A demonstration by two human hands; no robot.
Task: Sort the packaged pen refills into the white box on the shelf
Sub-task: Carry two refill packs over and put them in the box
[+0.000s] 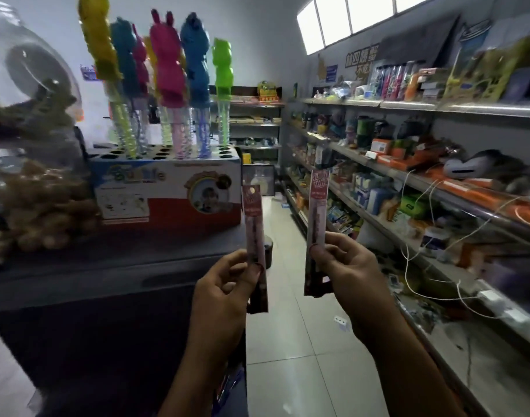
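Both hands are up in the near middle, above the tiled aisle floor [287,341]. The left hand [224,284] pinches one refill pack [254,233] near its lower end, thumb on the front, pack upright. The right hand [345,266] grips a second refill pack [317,215] the same way. It stands a touch higher, and the two packs are apart. On the left is the dark desk [107,266], with a box of coloured bubble wands [167,188] farther back and a clear jar [32,130] at far left. Stocked shelves [438,188] line the right.
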